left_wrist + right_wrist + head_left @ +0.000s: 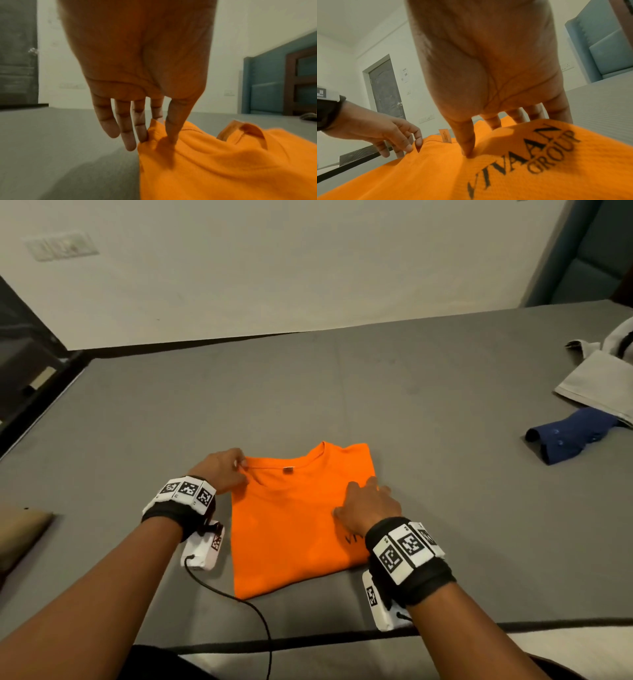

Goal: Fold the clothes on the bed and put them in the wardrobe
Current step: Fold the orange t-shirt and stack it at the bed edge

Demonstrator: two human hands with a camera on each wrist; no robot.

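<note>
An orange T-shirt (291, 529) lies folded into a rectangle on the grey bed (411, 405), collar at the far end. My left hand (224, 469) pinches its far left shoulder corner, thumb on top and fingers at the edge, as the left wrist view shows of the hand (159, 129) and the shirt (223, 169). My right hand (363, 501) rests flat on the right half of the shirt with fingers spread. In the right wrist view the hand (491, 121) presses its thumb into the fabric (436, 175) beside black lettering.
A light grey garment (599, 378) and a navy blue shirt sleeve (568, 436) lie at the bed's right edge. A tan object (24, 525) sits at the left edge. A black cable (239, 601) trails from my left wrist. A wall runs behind the bed.
</note>
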